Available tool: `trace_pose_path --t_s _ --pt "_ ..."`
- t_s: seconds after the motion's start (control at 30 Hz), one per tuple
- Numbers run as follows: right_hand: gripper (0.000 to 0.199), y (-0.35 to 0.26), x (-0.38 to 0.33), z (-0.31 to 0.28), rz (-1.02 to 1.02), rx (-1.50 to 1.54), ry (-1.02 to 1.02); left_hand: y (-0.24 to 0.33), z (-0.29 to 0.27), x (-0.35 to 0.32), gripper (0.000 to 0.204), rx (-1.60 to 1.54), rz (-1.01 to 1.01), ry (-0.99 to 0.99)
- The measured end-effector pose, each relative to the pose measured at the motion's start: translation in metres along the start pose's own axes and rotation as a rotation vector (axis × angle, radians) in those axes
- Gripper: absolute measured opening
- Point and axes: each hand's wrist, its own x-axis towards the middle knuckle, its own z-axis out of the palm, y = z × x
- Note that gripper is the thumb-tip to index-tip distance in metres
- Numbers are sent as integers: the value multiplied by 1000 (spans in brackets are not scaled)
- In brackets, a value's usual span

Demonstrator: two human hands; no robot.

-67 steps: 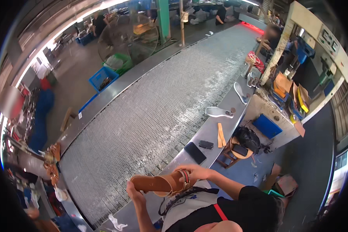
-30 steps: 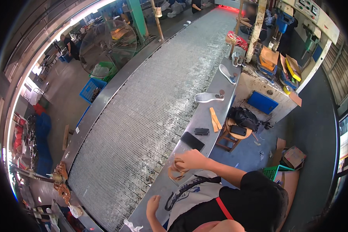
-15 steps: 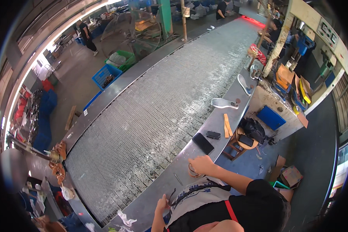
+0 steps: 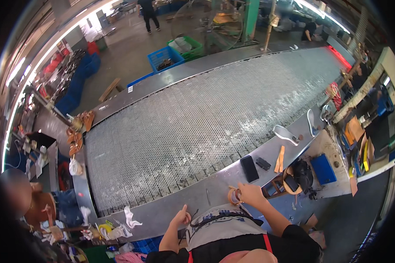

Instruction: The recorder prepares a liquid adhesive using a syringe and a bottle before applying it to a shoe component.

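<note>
My right hand (image 4: 251, 195) is closed around a small tan and brown looped strap piece (image 4: 234, 197) at the table's near edge. Its exact kind is partly hidden by the fingers. Close to my apron, my left hand (image 4: 181, 217) hovers over the metal edge with one finger stretched out and the others loosely bent; nothing shows in it. A thin pen-like stick (image 4: 208, 197) lies on the metal between my hands. Beyond my right hand are a black phone (image 4: 249, 168) and a small black case (image 4: 263, 163).
The wide mesh conveyor (image 4: 184, 131) runs ahead. Right along its edge lie tan strips (image 4: 279, 158) and pale shoe soles (image 4: 285, 135). Tan sandals (image 4: 75, 143) and a crumpled white cloth (image 4: 131, 218) sit left. A stool (image 4: 292, 185) carries a black bag (image 4: 302, 175). Another person sits left.
The view has swung to the right, so the conveyor and table appear turned and more of the left side shows. My right hand keeps its hold on the strap piece; my left hand stays low.
</note>
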Motion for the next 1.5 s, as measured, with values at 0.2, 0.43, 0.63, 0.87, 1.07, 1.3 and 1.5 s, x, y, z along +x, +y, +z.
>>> trace_pose_path --t_s 0.2,0.43,0.63,0.87,1.07,1.3,1.5 --pt "20 11 5 8 14 -26 -17 5 16 5 94 -8 -19 114" --pt "20 7 7 11 -21 14 -2 4 20 7 91 31 -40 147" --pt "18 -6 13 8 -66 25 6 -4 18 -13 75 87 59 98" --pt "17 -2 17 9 -67 -7 29 -15 18 -75 37 878 359 750" --pt "20 -15 21 10 -92 -53 -43 -43 53 -91 83 919 305 801" --pt "22 -18 12 14 -13 -33 -39 -57 44 -57 101 973 249 749" --pt "20 -20 15 22 6 84 18 -115 28 1 55 1349 525 1049"
